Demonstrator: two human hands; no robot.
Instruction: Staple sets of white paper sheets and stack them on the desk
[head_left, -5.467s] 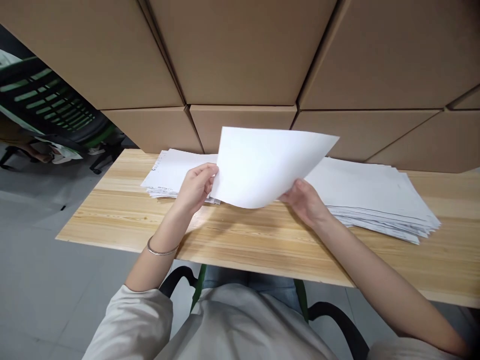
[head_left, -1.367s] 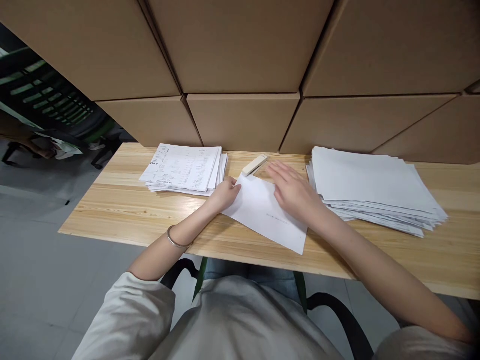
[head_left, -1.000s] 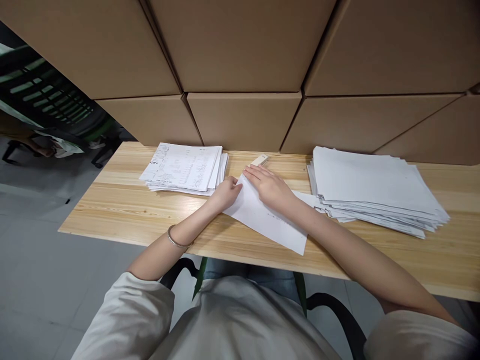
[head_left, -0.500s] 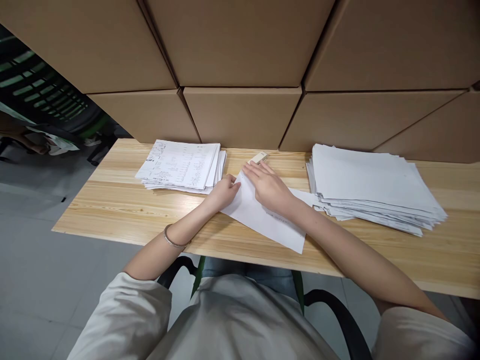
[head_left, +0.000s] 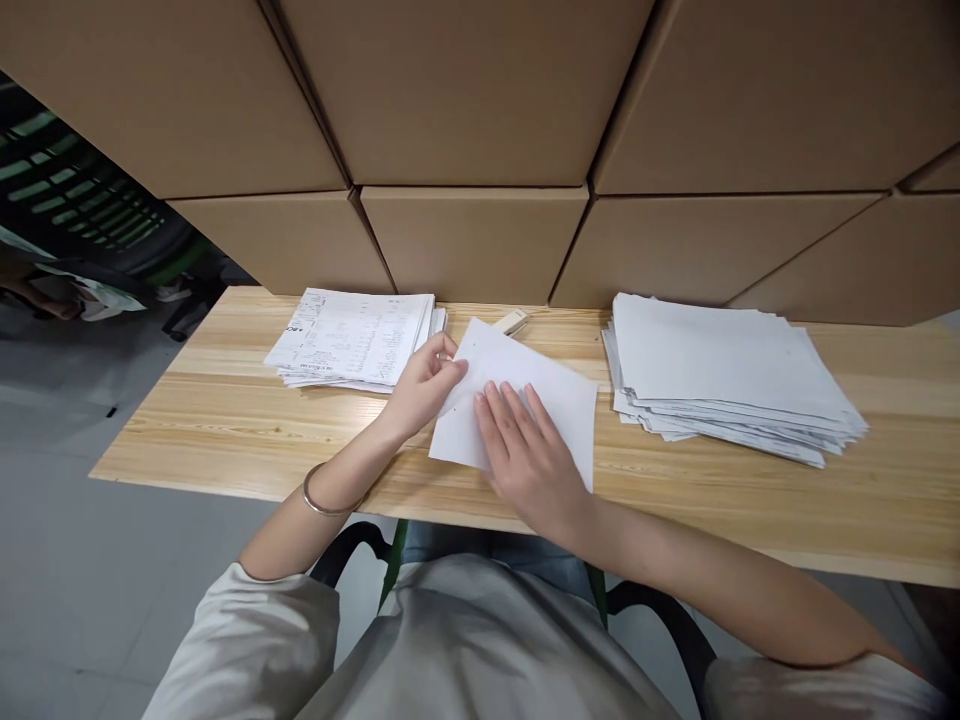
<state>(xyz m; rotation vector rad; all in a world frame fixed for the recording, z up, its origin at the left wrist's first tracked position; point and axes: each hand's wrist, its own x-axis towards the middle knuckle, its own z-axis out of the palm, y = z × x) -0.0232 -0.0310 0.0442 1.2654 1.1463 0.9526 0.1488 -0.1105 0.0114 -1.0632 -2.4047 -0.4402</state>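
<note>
A white sheet of paper [head_left: 517, 362] lies on the desk in front of me, apparently folded over to a smaller size. My left hand [head_left: 426, 385] pinches its left edge between thumb and curled fingers. Flat on the sheet rests my right hand [head_left: 529, 455], fingers stretched out and palm down. A small cream-coloured block-like object [head_left: 513, 321] sticks out from behind the sheet's top edge; its kind is unclear.
Printed papers [head_left: 349, 335] are stacked at the left of the wooden desk [head_left: 202, 430]. A larger pile of blank-topped sheets [head_left: 720, 355] stands at the right. Cardboard boxes [head_left: 472, 245] form a wall along the back. Chair armrests [head_left: 667, 620] flank me.
The sheet has turned and now lies folded over. My right hand has slid down towards me, from the sheet's top to its lower part. My left hand has shifted slightly left.
</note>
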